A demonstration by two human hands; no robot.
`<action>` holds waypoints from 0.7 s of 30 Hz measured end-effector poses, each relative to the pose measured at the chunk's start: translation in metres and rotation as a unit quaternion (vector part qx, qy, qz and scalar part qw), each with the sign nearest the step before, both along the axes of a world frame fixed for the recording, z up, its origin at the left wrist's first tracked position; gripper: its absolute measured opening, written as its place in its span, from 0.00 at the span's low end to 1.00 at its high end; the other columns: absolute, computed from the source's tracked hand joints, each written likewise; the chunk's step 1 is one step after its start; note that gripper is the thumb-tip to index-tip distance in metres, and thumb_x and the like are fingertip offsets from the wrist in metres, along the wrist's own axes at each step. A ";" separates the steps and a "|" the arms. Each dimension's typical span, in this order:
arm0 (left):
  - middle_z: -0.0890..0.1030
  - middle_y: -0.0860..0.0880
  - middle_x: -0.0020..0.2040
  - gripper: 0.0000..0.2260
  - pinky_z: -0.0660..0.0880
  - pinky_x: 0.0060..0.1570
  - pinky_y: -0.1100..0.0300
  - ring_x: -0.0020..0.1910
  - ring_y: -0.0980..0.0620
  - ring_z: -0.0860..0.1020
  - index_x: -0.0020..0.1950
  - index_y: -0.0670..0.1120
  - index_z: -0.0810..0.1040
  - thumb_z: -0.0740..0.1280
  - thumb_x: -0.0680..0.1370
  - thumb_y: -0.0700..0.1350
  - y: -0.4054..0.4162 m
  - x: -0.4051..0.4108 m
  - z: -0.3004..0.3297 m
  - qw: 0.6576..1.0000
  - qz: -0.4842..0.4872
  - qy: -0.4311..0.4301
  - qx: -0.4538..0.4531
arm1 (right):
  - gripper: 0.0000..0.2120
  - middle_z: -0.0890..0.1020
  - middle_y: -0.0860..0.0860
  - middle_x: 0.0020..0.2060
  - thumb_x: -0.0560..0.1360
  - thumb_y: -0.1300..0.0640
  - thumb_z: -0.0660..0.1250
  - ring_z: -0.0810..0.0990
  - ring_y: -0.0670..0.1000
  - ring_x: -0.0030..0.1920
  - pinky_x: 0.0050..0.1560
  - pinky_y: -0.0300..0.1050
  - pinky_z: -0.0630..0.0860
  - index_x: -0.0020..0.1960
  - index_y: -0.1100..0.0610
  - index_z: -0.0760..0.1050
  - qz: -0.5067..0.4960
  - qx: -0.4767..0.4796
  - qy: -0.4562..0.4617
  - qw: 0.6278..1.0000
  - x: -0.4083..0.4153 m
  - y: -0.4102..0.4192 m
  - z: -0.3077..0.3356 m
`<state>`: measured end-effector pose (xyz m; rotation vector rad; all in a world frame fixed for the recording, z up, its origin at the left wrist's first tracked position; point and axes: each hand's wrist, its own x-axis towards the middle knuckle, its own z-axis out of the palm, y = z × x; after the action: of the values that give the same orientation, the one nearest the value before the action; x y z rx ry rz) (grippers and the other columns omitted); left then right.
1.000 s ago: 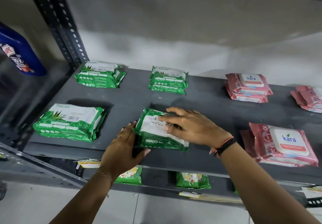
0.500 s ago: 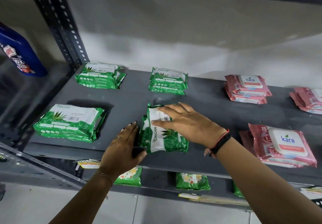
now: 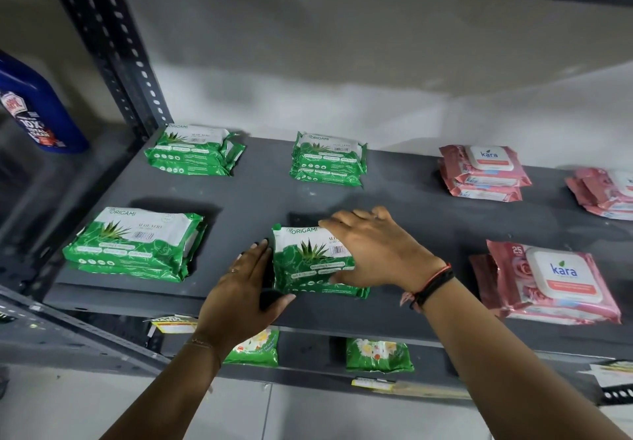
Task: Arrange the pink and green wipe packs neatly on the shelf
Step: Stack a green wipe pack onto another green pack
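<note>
A green wipe pack point(image 3: 308, 261) lies face up on a small green stack near the front of the grey shelf point(image 3: 253, 199). My right hand point(image 3: 373, 247) rests on its right half, fingers spread over the top. My left hand point(image 3: 246, 285) touches the pack's left edge, palm on the shelf's front. Other green stacks lie at the front left point(image 3: 137, 244), back left point(image 3: 193, 150) and back middle point(image 3: 329, 158). Pink pack stacks lie at the back right point(image 3: 483, 172), far right point(image 3: 606, 193) and front right point(image 3: 548, 282).
A blue bottle point(image 3: 37, 107) stands on the neighbouring shelf at the left, beyond a perforated upright post point(image 3: 113, 49). Green flowered packs point(image 3: 376, 354) lie on the lower shelf. An upper shelf hangs overhead; the white wall closes the back.
The green pack under my hands has turned from skewed and upright to square and face up. My right hand slid right along its top, and my left stayed at its left edge.
</note>
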<state>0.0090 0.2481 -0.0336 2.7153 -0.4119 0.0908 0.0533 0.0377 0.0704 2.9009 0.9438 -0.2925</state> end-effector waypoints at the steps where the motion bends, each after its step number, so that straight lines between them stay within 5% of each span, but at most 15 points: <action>1: 0.72 0.38 0.64 0.38 0.68 0.57 0.46 0.62 0.41 0.70 0.67 0.37 0.68 0.49 0.74 0.68 -0.001 0.000 0.001 1.000 0.002 -0.003 0.002 | 0.39 0.70 0.54 0.66 0.68 0.39 0.66 0.68 0.55 0.65 0.66 0.57 0.61 0.70 0.56 0.57 -0.007 0.002 -0.002 1.000 -0.001 0.000 -0.001; 10: 0.71 0.37 0.64 0.40 0.66 0.57 0.47 0.62 0.40 0.70 0.67 0.36 0.67 0.48 0.74 0.69 0.000 -0.002 0.001 0.999 -0.008 0.009 0.030 | 0.39 0.69 0.54 0.65 0.68 0.37 0.65 0.67 0.56 0.64 0.64 0.56 0.61 0.69 0.56 0.58 -0.031 0.031 -0.011 0.999 -0.008 -0.001 -0.008; 16: 0.48 0.52 0.71 0.39 0.46 0.65 0.58 0.69 0.56 0.46 0.72 0.49 0.46 0.44 0.70 0.74 0.006 -0.007 0.012 0.996 -0.007 -0.024 -0.085 | 0.41 0.67 0.54 0.70 0.68 0.30 0.50 0.66 0.55 0.68 0.68 0.56 0.61 0.72 0.56 0.55 -0.094 0.107 -0.038 0.989 -0.013 -0.038 0.018; 19: 0.53 0.50 0.71 0.33 0.41 0.63 0.72 0.69 0.64 0.45 0.73 0.45 0.51 0.48 0.75 0.66 -0.006 -0.001 0.034 0.989 0.018 -0.088 -0.116 | 0.39 0.68 0.55 0.70 0.69 0.31 0.46 0.65 0.55 0.69 0.69 0.56 0.61 0.71 0.55 0.58 -0.157 0.114 -0.075 0.978 -0.021 -0.077 0.030; 21: 0.56 0.49 0.69 0.31 0.43 0.64 0.70 0.68 0.62 0.48 0.72 0.41 0.56 0.49 0.77 0.60 -0.027 0.009 0.050 0.985 0.026 -0.129 -0.115 | 0.35 0.68 0.54 0.69 0.72 0.33 0.52 0.65 0.56 0.70 0.70 0.55 0.60 0.70 0.55 0.60 -0.204 0.117 -0.083 0.969 -0.027 -0.105 0.034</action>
<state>0.0178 0.2214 0.0169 2.4923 -0.3777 0.4786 0.0260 -0.0670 0.1044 3.2543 0.3717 0.0453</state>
